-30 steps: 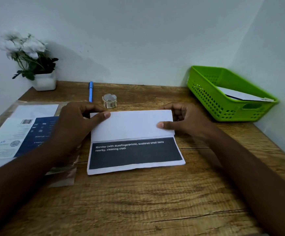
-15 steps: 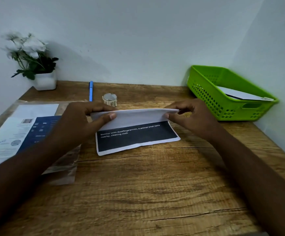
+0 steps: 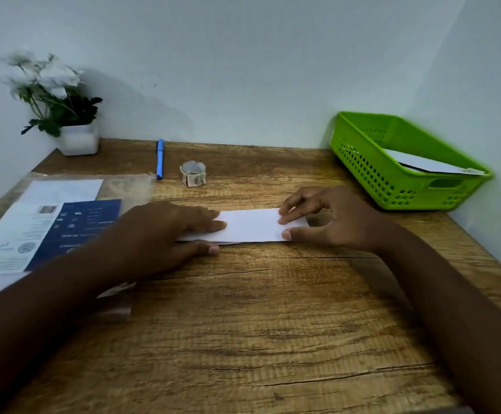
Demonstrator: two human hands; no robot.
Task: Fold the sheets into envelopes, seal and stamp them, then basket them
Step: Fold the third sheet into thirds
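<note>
Sheet (image 3: 252,225) now lies folded shut, its dark print gone; our left hand (image 3: 165,231) and right hand (image 3: 330,219) press it flat-fingered, grasping nothing. Enveloping comes next.

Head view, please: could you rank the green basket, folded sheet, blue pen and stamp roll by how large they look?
1. green basket, largest.
2. folded sheet, though the hands cover its ends.
3. blue pen, long but thin.
4. stamp roll, smallest; close to the pen in area, so unsure.

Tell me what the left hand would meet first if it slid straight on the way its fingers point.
Sliding rightward along the folded sheet, the left hand would probably first meet the right hand pressing the sheet's other end.
</note>
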